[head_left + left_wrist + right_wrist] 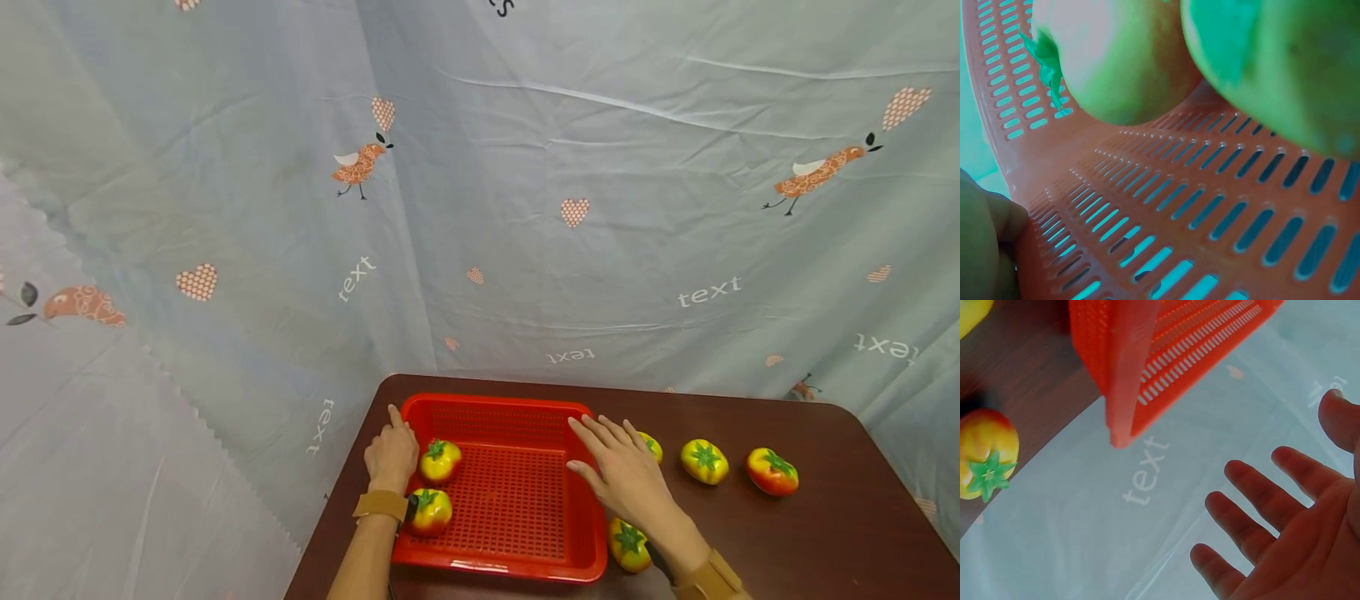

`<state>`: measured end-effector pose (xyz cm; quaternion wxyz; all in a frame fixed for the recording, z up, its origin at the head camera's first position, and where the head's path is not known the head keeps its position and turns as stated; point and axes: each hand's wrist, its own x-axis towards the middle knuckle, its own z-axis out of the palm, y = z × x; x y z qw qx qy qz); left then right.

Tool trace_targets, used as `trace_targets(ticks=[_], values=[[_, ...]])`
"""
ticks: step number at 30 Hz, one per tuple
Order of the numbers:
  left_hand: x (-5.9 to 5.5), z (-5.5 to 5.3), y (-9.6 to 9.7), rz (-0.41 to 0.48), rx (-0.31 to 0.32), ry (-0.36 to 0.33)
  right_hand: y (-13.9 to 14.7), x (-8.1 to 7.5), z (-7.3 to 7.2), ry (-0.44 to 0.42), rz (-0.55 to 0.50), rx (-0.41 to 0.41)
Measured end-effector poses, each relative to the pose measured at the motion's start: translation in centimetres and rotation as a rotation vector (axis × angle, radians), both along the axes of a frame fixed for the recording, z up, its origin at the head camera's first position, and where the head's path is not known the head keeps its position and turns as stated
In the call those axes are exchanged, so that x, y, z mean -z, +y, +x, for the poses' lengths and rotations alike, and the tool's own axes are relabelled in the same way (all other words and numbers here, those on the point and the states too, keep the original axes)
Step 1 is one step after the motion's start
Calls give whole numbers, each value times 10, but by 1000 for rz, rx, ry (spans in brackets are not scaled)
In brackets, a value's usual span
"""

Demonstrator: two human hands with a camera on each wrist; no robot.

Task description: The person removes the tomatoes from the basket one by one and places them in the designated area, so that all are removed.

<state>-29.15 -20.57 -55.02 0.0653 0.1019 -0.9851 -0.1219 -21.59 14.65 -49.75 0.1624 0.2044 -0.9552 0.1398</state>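
Observation:
A red plastic basket (pixel 517 572) with slotted walls sits on the table. Inside, along its left wall, lie two red-and-yellow tomatoes (pixel 440 461), also close up in the left wrist view. My left hand (pixel 390 458) is at the basket's far left corner, one finger extended and the others curled at the rim. Over the right rim hovers my right hand (pixel 626 467), its fingers spread and holding nothing. Its palm faces the camera in the right wrist view. Beside the basket's right wall is a tomato (pixel 630 546); another tomato (pixel 651 447) is partly hidden behind the right hand.
Farther right on the dark brown table (pixel 825 533) lie a yellow tomato (pixel 705 462) and a red-and-yellow tomato (pixel 772 472). A pale blue curtain (pixel 525 150) printed with birds and hearts hangs behind the table and along its left side.

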Motion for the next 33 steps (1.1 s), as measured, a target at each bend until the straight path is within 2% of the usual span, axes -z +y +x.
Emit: trace_targets(ticks=[16, 25, 33], values=[[1, 0, 0, 6, -6, -6, -33, -6, -7, -57, 22, -68], [1, -2, 0, 8, -12, -18, -52, 0, -9, -68, 35, -124], [4, -1, 0, 3, -9, -1, -69, 10, -9, -94, 86, -174]])
